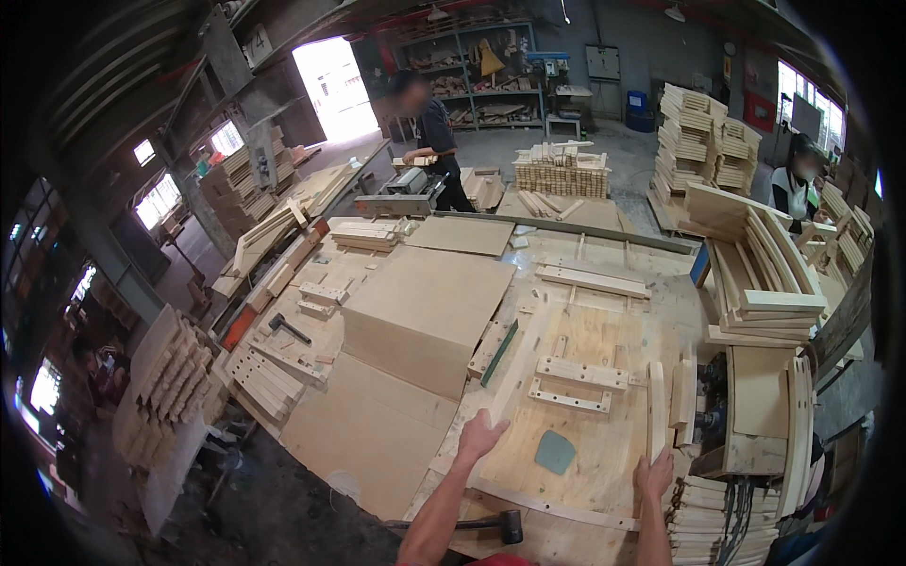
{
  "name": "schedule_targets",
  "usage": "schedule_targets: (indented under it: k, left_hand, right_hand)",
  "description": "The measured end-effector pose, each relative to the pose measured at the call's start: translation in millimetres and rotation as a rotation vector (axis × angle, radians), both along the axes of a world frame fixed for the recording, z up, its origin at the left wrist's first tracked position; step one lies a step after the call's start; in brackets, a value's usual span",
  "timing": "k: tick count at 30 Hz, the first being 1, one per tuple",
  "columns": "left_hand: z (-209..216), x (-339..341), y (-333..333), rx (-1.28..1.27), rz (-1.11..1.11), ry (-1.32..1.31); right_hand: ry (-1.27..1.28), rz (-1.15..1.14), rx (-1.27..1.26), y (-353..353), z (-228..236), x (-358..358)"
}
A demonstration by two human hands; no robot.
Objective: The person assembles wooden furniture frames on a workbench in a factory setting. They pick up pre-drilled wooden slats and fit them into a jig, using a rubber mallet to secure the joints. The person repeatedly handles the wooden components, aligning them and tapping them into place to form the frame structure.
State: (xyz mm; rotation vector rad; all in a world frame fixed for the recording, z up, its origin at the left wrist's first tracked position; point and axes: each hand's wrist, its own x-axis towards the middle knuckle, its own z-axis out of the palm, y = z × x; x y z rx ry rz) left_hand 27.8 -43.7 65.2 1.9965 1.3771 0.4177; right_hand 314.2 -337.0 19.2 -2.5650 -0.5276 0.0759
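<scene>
Fingers of the left hand (482,436) are clamped on the near end of a long rail (521,363), which points toward the far side of the bench (609,476). Fingers of the right hand (654,474) are clamped on the near end of a bar (656,407), set to the right and also pointing away; the undersides of both grips are hidden. Between rail and bar lie drilled slats (582,372), with a green pad (556,453) nearer. Along the near edge runs a strip (557,510); a mallet (511,526) lies near it. Left of the rail lies cardboard (420,288), and farther left a hammer (290,328). At far left, a co-worker (439,137) stands beside a machine (401,193). Slatted frames (779,300) are stacked at right.
</scene>
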Motion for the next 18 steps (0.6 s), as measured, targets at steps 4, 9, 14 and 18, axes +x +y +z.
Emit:
schedule_targets:
  k: [4, 9, 14, 18]
  left_hand:
    - [-3.9, 28.1, 3.6, -0.047, -0.069, 0.094]
    - [-6.9, 98.2, 33.1, 0.111, -0.079, 0.03]
    - [14.1, 105.6, 76.9, -0.014, -0.183, 0.151]
    - [3.2, 103.9, 31.6, 0.022, -0.17, 0.072]
  right_hand:
    - [0.011, -0.016, 0.003, -5.0, -2.9, 3.4]
    - [-0.059, -0.042, -0.053, -10.5, -8.5, 17.2]
    - [0.072, 0.006, 0.041, 8.6, 10.0, -5.0]
    - [0.068, -0.051, -0.001, -11.0, 13.3, 9.4]
